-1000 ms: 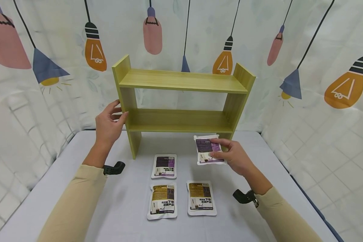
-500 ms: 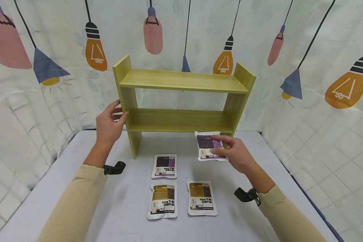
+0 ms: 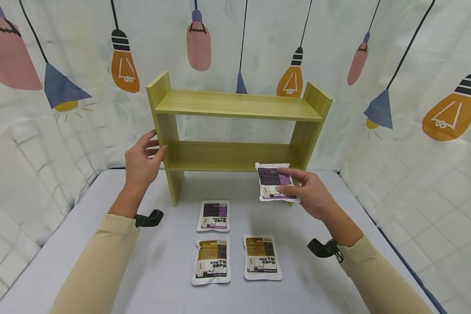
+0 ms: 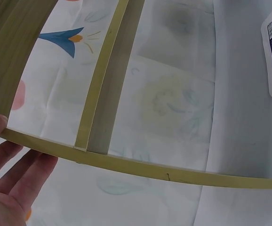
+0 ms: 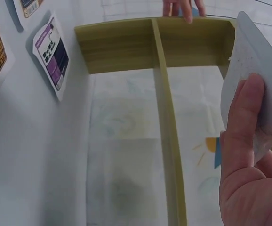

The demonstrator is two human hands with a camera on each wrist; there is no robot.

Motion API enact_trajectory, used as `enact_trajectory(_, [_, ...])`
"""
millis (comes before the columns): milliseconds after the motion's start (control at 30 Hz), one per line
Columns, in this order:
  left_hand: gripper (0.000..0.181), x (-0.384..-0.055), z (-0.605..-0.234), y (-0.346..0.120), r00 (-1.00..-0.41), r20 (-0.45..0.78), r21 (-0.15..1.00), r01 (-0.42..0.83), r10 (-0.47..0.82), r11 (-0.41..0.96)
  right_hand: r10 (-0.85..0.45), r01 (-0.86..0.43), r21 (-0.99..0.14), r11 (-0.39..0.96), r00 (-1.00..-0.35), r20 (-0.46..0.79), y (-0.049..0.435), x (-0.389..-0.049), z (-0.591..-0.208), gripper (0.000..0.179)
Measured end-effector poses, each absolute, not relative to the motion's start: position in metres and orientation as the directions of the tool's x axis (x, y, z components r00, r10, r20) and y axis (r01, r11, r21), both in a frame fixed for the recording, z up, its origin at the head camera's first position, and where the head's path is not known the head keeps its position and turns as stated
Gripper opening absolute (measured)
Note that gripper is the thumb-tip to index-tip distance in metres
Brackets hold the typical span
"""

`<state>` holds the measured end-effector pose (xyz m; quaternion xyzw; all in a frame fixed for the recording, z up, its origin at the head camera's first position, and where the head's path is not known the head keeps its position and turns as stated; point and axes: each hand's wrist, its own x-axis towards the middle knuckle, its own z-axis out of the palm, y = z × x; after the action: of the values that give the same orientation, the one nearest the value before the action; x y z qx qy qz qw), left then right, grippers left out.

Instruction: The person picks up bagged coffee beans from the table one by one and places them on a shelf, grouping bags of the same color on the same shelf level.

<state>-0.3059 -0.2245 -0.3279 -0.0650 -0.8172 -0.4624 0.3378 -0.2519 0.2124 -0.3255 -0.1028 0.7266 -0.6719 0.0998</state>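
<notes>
A greenish-yellow wooden two-tier shelf (image 3: 239, 106) stands on the white-covered table. My left hand (image 3: 141, 162) grips its left side panel, thumb on the edge and fingers on the outer face, as the left wrist view shows. My right hand (image 3: 315, 194) pinches a white pouch with a purple label (image 3: 274, 179) by its right side, raised in front of the lower board's right end. In the right wrist view the pouch's plain back (image 5: 256, 80) faces the camera. Another purple-labelled pouch (image 3: 213, 216) lies flat on the table below the shelf.
Two pouches with brown-gold labels lie nearer me, a left one (image 3: 211, 262) and a right one (image 3: 262, 257). A cloth backdrop (image 3: 153, 43) printed with lamps hangs behind the shelf and at both sides. The table's right edge (image 3: 396, 244) is visible.
My right hand has lifted the purple-labelled pouch higher and slightly to the right, toward the lower board. My left hand keeps its grip on the side panel, and the pouches on the table lie still.
</notes>
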Motion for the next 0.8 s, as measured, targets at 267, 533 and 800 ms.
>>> enact_trajectory(267, [0.049, -0.306, -0.328, -0.225, -0.755, 0.622, 0.708, 0.430, -0.207, 0.560, -0.300, -0.020, -0.999, 0.035, -0.954, 0.008, 0.213, -0.253, -0.317, 0.061])
enact_trajectory(533, [0.050, -0.307, -0.329, -0.225, -0.755, 0.621, 0.702, 0.419, -0.208, 0.575, -0.306, -0.029, -0.998, 0.051, -0.952, 0.012, 0.215, -0.252, -0.306, 0.058])
enact_trajectory(800, [0.050, -0.306, -0.328, -0.224, -0.759, 0.617, 0.707, 0.421, -0.206, 0.568, -0.322, -0.048, -0.997, 0.052, -0.946, 0.029, 0.215, -0.251, -0.293, 0.056])
